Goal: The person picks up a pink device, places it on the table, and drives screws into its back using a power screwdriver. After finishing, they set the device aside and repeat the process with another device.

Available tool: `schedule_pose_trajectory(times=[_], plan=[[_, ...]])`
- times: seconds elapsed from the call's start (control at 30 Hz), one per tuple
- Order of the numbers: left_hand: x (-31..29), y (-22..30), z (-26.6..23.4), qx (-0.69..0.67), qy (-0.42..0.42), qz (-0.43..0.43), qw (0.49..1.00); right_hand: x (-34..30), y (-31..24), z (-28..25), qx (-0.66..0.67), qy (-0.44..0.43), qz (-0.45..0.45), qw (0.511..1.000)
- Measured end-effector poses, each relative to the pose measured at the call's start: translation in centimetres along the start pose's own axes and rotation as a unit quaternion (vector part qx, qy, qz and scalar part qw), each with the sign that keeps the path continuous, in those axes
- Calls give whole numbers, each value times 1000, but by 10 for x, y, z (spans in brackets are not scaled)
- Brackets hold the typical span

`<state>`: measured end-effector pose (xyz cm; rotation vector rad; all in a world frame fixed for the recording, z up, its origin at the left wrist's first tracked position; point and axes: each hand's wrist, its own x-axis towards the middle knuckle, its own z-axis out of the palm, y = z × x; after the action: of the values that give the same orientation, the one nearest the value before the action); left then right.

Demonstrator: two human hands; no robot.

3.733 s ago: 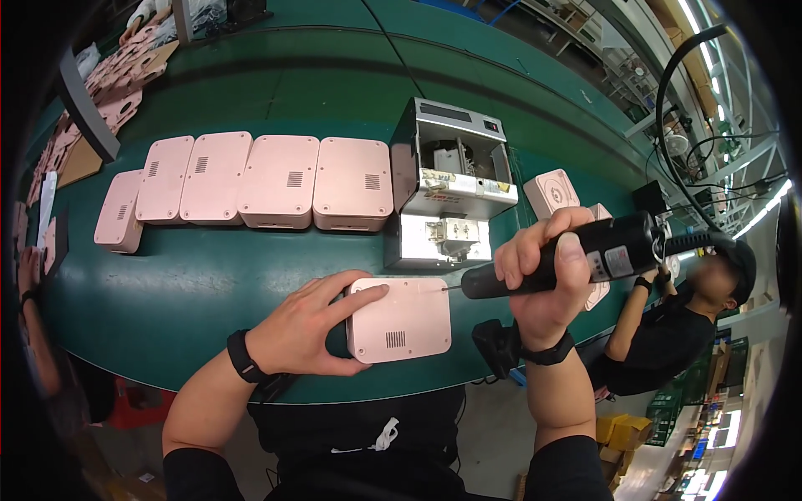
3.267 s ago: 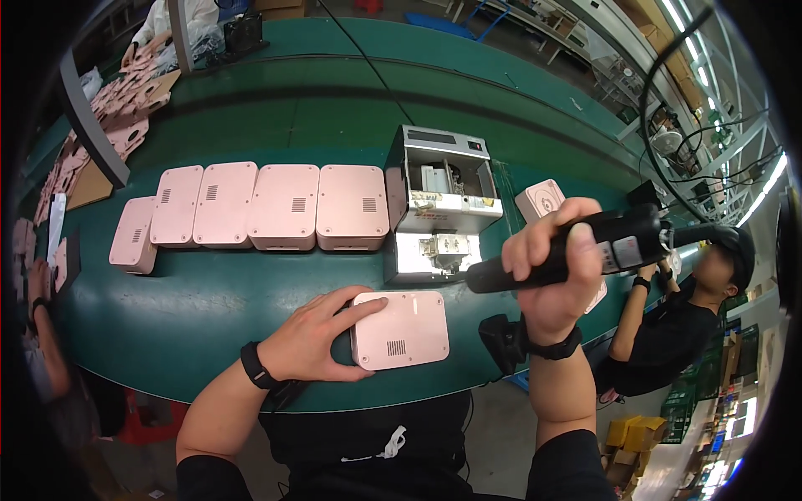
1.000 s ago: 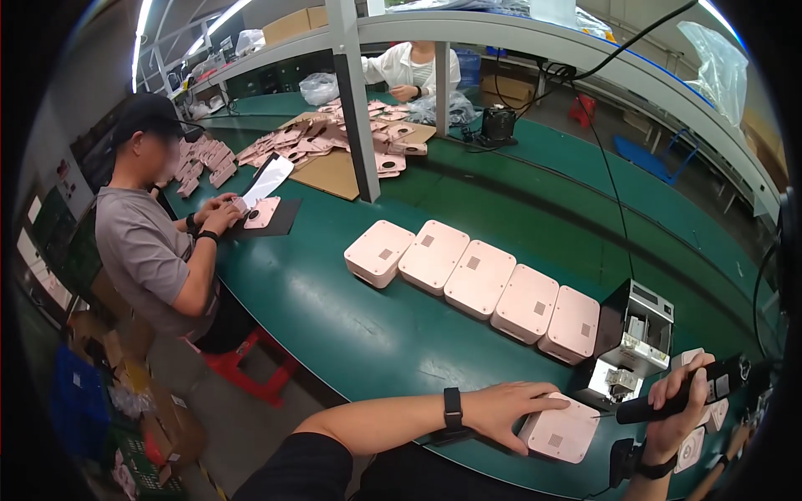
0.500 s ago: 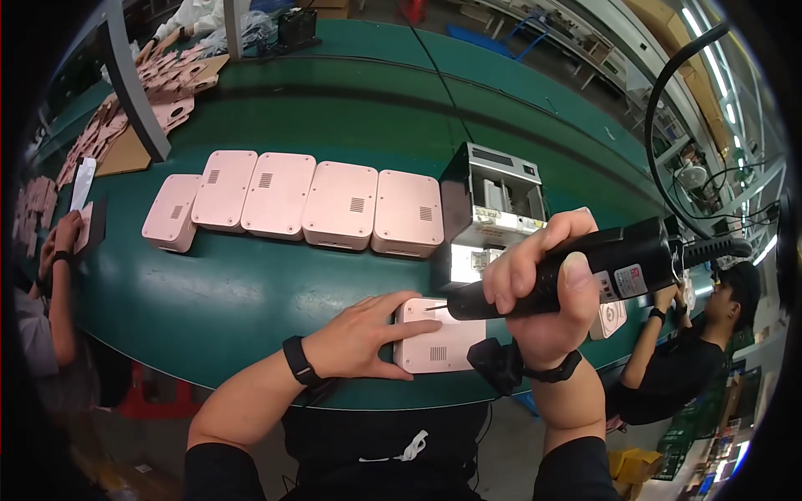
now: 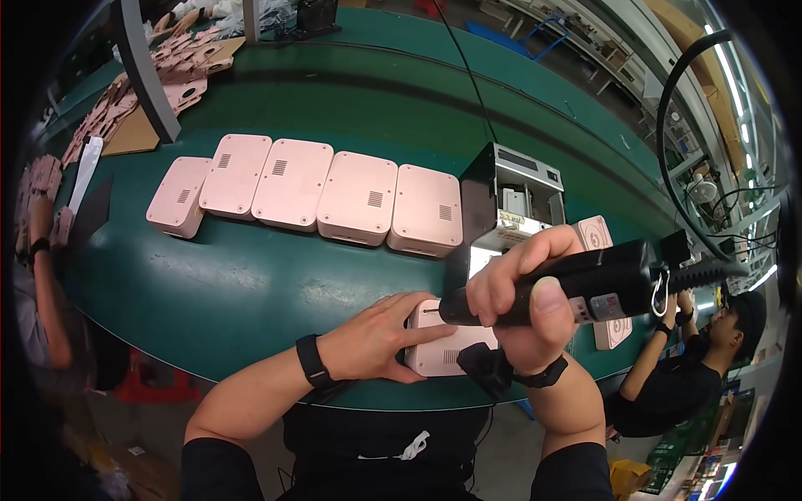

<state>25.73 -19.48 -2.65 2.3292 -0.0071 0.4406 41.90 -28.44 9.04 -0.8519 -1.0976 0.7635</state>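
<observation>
Since a second ago, the black electric screwdriver [image 5: 614, 267] has crossed from the far right corner of the pink box [image 5: 430, 356] to its far left corner. The largest thing I see through the head camera is the green bench [image 5: 209, 313], its near edge curving below the hands. Well back from that edge, five pink boxes [image 5: 292, 179] stand in a row. At the row's right end sits a metal machine [image 5: 518, 222], black-sided and silver, partly hidden by the right hand [image 5: 535, 338]. That hand is clamped around the screwdriver, thumb laid along the body. The left hand [image 5: 368, 342] grips the left end of the pink box, fingers apart: index across the top, thumb against the near side. The pink box lies flat close to the bench's near edge, on the machine's near side. I see a pale, smooth top with rounded corners; its right part is covered by the screwdriver and right hand. A dark slotted vent [image 5: 451, 356] lies toward its near side. Smallest is the thin bit [image 5: 431, 311]; I cannot tell whether it touches the box.
</observation>
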Motion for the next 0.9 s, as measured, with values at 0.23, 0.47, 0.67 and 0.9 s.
schedule_pose_trajectory(times=[0.23,0.47,0.67,0.9], plan=[[-3,1,0,2,-3,-3,1000,1,1,1,6,-5,14,1000],[-4,0,0,8,6,4,1000,1,-2,6,-5,-36,27,999],[-3,-2,3,6,12,15,1000,-1,0,5,-29,-36,34,998],[-1,-1,-9,5,9,8,1000,6,-24,-16,-9,59,-1,998]])
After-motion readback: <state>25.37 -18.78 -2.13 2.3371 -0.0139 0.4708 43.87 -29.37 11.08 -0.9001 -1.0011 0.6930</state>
